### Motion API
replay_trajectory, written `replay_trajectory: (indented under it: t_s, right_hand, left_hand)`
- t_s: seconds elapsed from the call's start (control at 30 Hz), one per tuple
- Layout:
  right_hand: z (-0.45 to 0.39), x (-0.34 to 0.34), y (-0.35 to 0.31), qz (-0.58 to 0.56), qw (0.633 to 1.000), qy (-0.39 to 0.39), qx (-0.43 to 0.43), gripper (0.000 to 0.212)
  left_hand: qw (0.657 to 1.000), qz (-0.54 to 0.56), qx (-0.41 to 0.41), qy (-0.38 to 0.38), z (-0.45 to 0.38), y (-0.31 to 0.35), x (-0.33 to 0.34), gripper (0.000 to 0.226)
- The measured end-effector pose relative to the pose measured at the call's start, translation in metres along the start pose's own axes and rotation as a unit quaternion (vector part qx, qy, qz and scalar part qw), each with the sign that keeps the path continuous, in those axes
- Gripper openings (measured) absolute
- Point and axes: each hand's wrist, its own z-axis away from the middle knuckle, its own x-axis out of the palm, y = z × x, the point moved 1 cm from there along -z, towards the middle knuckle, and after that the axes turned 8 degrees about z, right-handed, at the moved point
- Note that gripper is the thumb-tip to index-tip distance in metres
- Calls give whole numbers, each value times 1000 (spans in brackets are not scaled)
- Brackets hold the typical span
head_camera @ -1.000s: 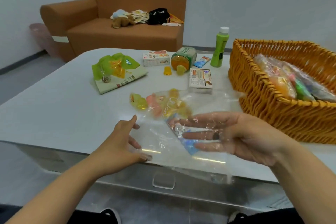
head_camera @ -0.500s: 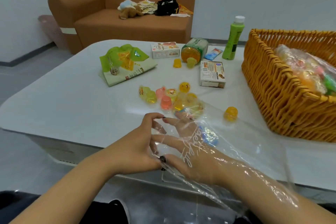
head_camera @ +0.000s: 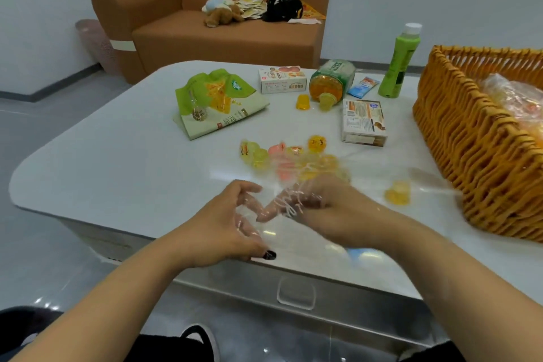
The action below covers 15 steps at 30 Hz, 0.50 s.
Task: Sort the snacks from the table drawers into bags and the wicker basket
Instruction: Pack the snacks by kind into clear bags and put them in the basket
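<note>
A clear plastic bag [head_camera: 296, 185] with white print lies over the table's front edge, held by both hands. My left hand [head_camera: 226, 226] pinches its near edge. My right hand [head_camera: 329, 209] grips the film close beside it, fingers curled. Several small jelly cups [head_camera: 282, 153], yellow, orange and pink, sit just beyond the hands, some under the film. One yellow jelly cup [head_camera: 398, 192] stands alone to the right. The wicker basket [head_camera: 470, 150] at the right holds filled clear bags [head_camera: 517, 100].
Further back on the white table [head_camera: 117, 161] lie a green snack pouch [head_camera: 217, 100], two small boxes [head_camera: 363, 122], a tipped jar of jellies [head_camera: 332, 81], a blue sachet [head_camera: 363, 87] and an upright green bottle [head_camera: 401, 63]. A drawer handle [head_camera: 295, 294] shows below the front edge. A brown sofa [head_camera: 223, 35] stands behind.
My right hand, which was inside the bag up to the forearm half a second ago, has drawn back out and now grips the film. Both hands have come together at the bag's edge.
</note>
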Motion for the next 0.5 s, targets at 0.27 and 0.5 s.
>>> replay_trajectory:
  t_s: [0.27,0.5]
  right_hand:
    - [3,-66,58,90,927,244,271,23]
    - [16,-30,104,321,791,5,521,46]
  left_hand:
    - [984,98,-32,145,-1,-14,-46,99]
    - [969,133,-36,204,-7,-22,-51,92]
